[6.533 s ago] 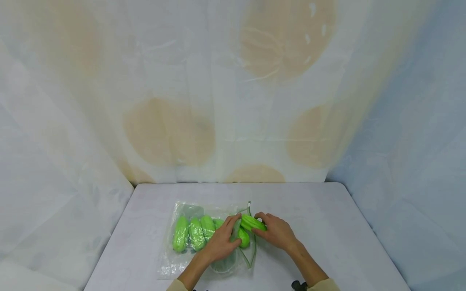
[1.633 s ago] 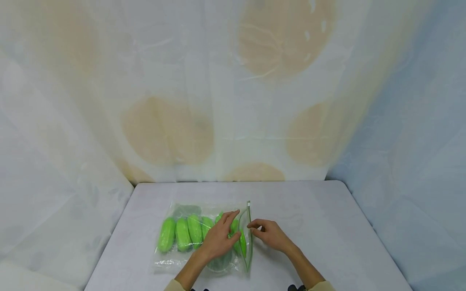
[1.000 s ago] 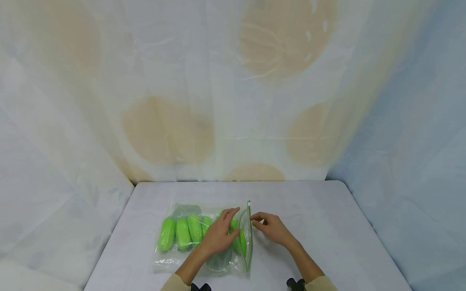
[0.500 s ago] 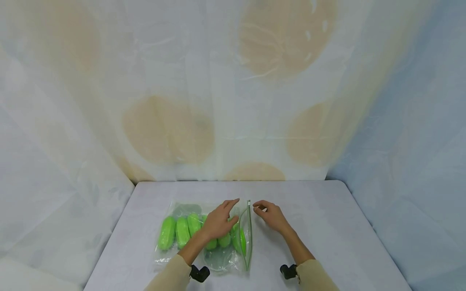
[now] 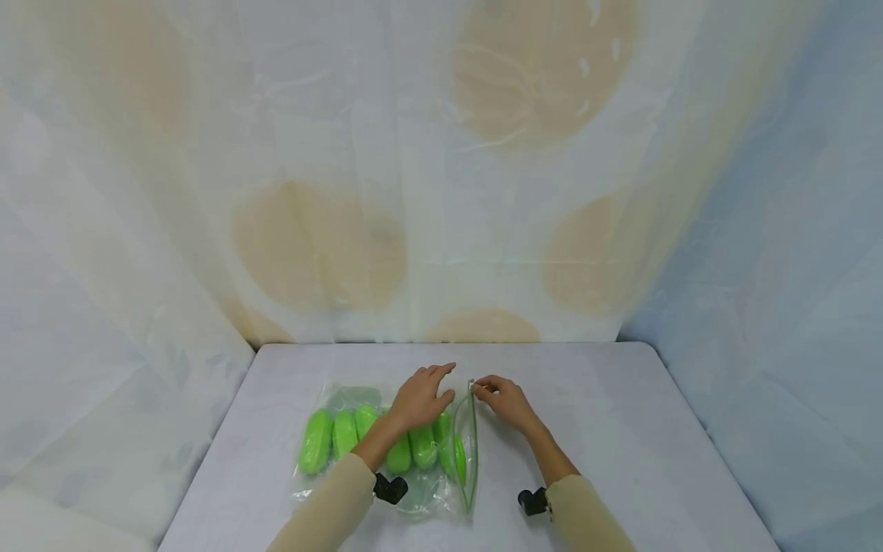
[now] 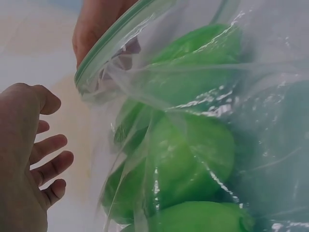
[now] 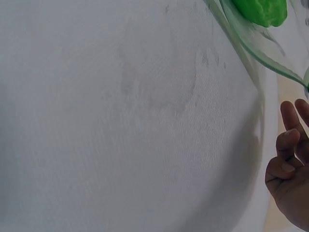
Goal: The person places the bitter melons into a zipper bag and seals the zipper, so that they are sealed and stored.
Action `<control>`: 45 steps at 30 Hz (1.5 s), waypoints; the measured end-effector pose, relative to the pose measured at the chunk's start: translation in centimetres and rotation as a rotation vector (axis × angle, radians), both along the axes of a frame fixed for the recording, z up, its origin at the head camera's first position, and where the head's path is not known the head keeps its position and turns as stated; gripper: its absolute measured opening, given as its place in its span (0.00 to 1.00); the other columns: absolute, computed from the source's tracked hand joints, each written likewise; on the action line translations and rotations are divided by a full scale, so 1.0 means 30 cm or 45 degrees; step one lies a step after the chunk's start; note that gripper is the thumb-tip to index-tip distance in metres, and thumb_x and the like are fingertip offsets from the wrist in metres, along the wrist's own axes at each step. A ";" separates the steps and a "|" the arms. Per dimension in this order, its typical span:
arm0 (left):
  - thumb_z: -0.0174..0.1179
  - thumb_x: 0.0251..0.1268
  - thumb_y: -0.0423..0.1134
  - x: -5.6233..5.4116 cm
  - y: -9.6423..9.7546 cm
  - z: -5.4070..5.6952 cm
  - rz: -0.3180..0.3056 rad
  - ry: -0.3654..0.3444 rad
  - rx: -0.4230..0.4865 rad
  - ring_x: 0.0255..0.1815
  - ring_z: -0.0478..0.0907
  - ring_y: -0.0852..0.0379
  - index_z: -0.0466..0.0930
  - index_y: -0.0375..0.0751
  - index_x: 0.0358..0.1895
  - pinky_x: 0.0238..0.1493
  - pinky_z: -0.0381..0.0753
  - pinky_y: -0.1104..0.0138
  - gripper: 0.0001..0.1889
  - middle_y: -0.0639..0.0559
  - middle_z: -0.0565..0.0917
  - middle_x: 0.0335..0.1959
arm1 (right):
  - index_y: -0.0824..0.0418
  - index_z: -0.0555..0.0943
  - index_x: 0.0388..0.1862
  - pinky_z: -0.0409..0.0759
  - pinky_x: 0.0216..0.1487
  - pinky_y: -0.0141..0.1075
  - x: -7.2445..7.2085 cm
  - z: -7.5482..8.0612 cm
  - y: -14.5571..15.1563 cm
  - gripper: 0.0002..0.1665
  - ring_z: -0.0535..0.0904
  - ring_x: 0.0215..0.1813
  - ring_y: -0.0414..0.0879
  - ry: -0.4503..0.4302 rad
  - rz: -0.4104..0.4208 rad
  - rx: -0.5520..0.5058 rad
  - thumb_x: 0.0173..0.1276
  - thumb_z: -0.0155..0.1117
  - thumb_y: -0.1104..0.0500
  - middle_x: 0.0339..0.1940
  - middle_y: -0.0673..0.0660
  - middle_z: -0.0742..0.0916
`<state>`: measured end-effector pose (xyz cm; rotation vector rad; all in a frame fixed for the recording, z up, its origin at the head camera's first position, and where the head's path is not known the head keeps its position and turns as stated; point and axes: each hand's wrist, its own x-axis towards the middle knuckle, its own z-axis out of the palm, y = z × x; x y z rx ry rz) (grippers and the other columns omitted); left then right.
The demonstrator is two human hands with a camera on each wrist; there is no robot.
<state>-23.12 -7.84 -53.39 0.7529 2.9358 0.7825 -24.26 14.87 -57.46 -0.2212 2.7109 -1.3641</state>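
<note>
A clear zip bag (image 5: 418,498) with a green zip rim lies flat, its mouth towards the right and standing partly apart. Several bright green oblong fruits or vegetables (image 5: 316,442) lie inside in a row; their exact kind is unclear. My left hand (image 5: 418,399) hovers over the bag's far side, fingers loosely spread and holding nothing; the left wrist view shows its fingers (image 6: 53,166) apart from the plastic. At the far end of the zip rim, my right hand (image 5: 503,400) pinches the bag's corner by the white slider (image 5: 471,386). The fingertips are partly hidden.
The bag rests on a white table (image 5: 621,445) whose back edge meets a hanging patterned sheet (image 5: 441,230). Sheets also hang at the left and right. Dark wrist cameras (image 5: 390,488) sit on both wrists.
A green piece once held in my right hand is now in the bag. My right hand has moved away along the rim to its far corner; my left hand has lifted and shifted away too.
</note>
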 end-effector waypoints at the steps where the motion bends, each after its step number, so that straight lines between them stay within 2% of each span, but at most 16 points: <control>1: 0.52 0.75 0.48 -0.004 0.001 0.001 0.000 -0.008 -0.003 0.70 0.70 0.41 0.65 0.49 0.76 0.68 0.68 0.46 0.29 0.46 0.75 0.68 | 0.54 0.86 0.51 0.79 0.41 0.41 -0.002 -0.002 -0.004 0.20 0.83 0.42 0.45 0.002 0.003 -0.004 0.72 0.62 0.43 0.39 0.51 0.88; 8: 0.54 0.74 0.46 -0.028 0.004 -0.011 -0.035 -0.040 -0.069 0.67 0.71 0.35 0.68 0.45 0.74 0.61 0.70 0.40 0.27 0.42 0.76 0.67 | 0.56 0.86 0.47 0.77 0.36 0.39 -0.002 0.001 -0.026 0.17 0.82 0.39 0.43 0.035 0.016 -0.027 0.72 0.63 0.45 0.37 0.50 0.88; 13: 0.53 0.75 0.47 -0.040 0.014 -0.023 -0.045 -0.035 -0.115 0.66 0.72 0.39 0.68 0.49 0.74 0.60 0.71 0.41 0.26 0.46 0.77 0.67 | 0.56 0.84 0.48 0.78 0.32 0.39 0.006 0.011 -0.030 0.15 0.81 0.38 0.45 0.072 0.042 -0.025 0.73 0.63 0.47 0.39 0.52 0.88; 16: 0.52 0.76 0.48 -0.046 0.022 -0.027 -0.062 -0.011 -0.128 0.64 0.73 0.42 0.70 0.51 0.73 0.58 0.71 0.42 0.25 0.49 0.78 0.66 | 0.54 0.85 0.48 0.78 0.33 0.38 0.009 0.016 -0.030 0.13 0.81 0.39 0.45 0.103 0.065 -0.018 0.73 0.63 0.48 0.40 0.51 0.88; 22: 0.53 0.77 0.48 -0.051 0.033 -0.026 -0.054 0.029 -0.092 0.58 0.75 0.49 0.79 0.54 0.65 0.55 0.71 0.48 0.18 0.56 0.82 0.59 | 0.51 0.85 0.45 0.77 0.35 0.37 0.009 0.012 -0.034 0.10 0.80 0.37 0.45 0.202 0.117 -0.031 0.72 0.64 0.49 0.38 0.50 0.88; 27: 0.54 0.76 0.47 -0.058 0.033 -0.024 -0.050 0.052 -0.038 0.54 0.76 0.52 0.82 0.54 0.58 0.52 0.70 0.51 0.14 0.59 0.85 0.52 | 0.50 0.85 0.44 0.77 0.36 0.36 0.016 0.023 -0.040 0.09 0.81 0.37 0.48 0.230 0.158 -0.023 0.72 0.64 0.49 0.37 0.49 0.88; 36: 0.55 0.76 0.48 -0.058 0.025 -0.018 -0.048 0.100 -0.001 0.50 0.77 0.53 0.83 0.57 0.49 0.49 0.70 0.51 0.08 0.61 0.85 0.45 | 0.47 0.86 0.45 0.77 0.40 0.37 0.033 0.056 -0.053 0.07 0.82 0.42 0.49 0.208 0.177 -0.032 0.72 0.65 0.49 0.39 0.46 0.88; 40: 0.55 0.76 0.49 -0.057 0.023 -0.024 -0.051 0.116 -0.006 0.49 0.77 0.54 0.82 0.58 0.47 0.49 0.70 0.52 0.07 0.62 0.84 0.43 | 0.49 0.86 0.44 0.77 0.41 0.37 0.039 0.063 -0.055 0.08 0.82 0.42 0.47 0.229 0.184 -0.029 0.72 0.65 0.50 0.38 0.46 0.88; 45: 0.53 0.77 0.50 -0.052 0.019 -0.025 -0.055 0.131 -0.030 0.49 0.77 0.54 0.81 0.57 0.48 0.49 0.70 0.52 0.08 0.61 0.84 0.44 | 0.50 0.86 0.43 0.77 0.41 0.37 0.044 0.063 -0.058 0.08 0.82 0.42 0.48 0.230 0.181 -0.048 0.72 0.65 0.50 0.38 0.46 0.88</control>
